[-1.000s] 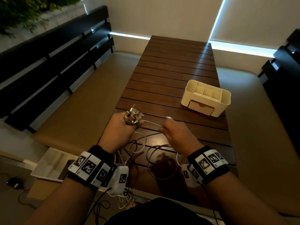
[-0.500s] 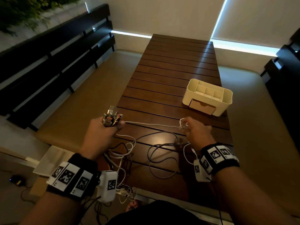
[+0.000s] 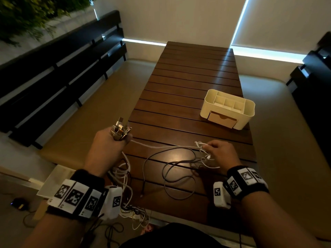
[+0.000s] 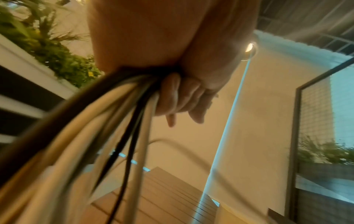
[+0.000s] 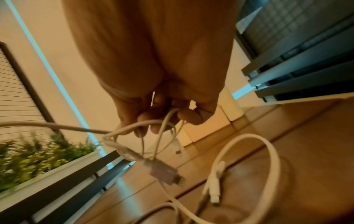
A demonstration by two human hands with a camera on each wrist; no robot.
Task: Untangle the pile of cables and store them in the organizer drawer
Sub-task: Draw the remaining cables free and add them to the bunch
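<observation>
**Two fists on the cables, organizer standing apart**

At the left edge of the slatted wooden table (image 3: 188,72), the left hand (image 3: 107,145) is closed in a fist around a bundle of cables (image 4: 118,136), white and black strands together. Their metal plug ends (image 3: 120,130) stick up out of the top of the fist in a tight cluster, while the cords hang down below the hand and trail over the near table edge.

One white cable (image 3: 161,146) runs from that fist across the table to the right hand (image 3: 222,154). A grey cable (image 3: 179,174) lies in loose loops on the wood between the two hands.

The right hand has its fingers curled round several thin white loops; the wrist view shows the strands threaded between the fingers (image 5: 149,121), with a grey connector (image 5: 164,172) and a white connector (image 5: 214,194) dangling beneath.

Farther back on the right side of the table stands the cream organizer (image 3: 249,113), well apart from both hands. Its top is split into open compartments, and nothing can be made out inside them. Its tan drawer (image 3: 222,119) in the front is pushed closed, so what it holds cannot be seen.
</observation>
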